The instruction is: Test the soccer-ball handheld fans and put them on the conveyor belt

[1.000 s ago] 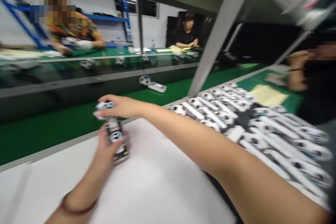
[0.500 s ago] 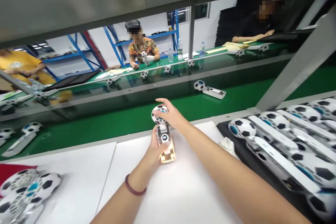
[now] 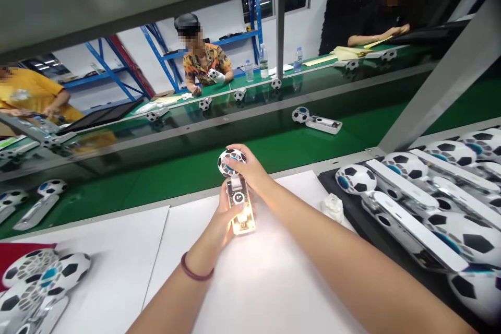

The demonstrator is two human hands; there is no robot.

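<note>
A handheld fan point(image 3: 238, 198) with a soccer-ball head is held upright over the white work surface. Its body looks see-through, with a small round display and warm lights glowing at the lower end. My left hand point(image 3: 226, 215) wraps around the body from the left, thumb across the front below the display. At the top, my right hand point(image 3: 249, 168) is closed around the ball head point(image 3: 230, 162), its thumb pressed on the front near a blue patch and its fingers behind.
To the right, a black tray point(image 3: 332, 182) carries rows of similar fans; crumpled white material point(image 3: 333, 208) lies beside it. More fans point(image 3: 47, 282) are piled at left on red material. A green conveyor belt point(image 3: 164, 177) runs across, bearing another fan point(image 3: 323, 124). Co-workers sit beyond it.
My right thumb and fingers have closed further around the ball head. The lights on the body glow brighter, and the display reading looks different. The view has shifted slightly.
</note>
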